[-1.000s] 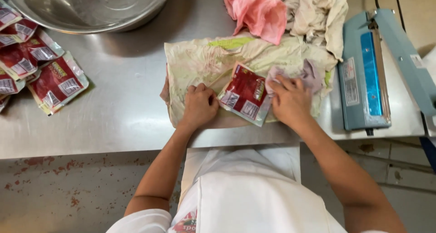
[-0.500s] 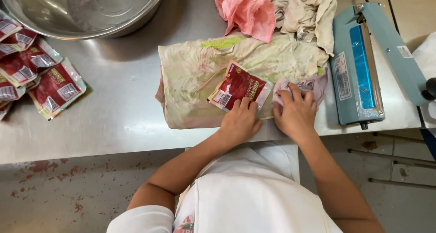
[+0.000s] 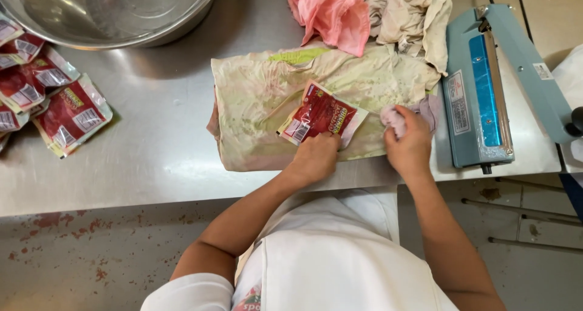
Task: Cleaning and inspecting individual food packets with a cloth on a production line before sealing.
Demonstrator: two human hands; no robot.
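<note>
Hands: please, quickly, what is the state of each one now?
Left hand: closed on the red sauce pouch, at its lower edge.
Right hand: closed, holding a small crumpled cloth.

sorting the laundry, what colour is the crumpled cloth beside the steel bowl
Pink, seen best in the head view.

Bright, even overhead light; soft glare on the stainless steel desk (image 3: 152, 165) and the large round metal bowl (image 3: 115, 10) (far left). Shadows faint, focus sharp, edges slightly bowed.
</note>
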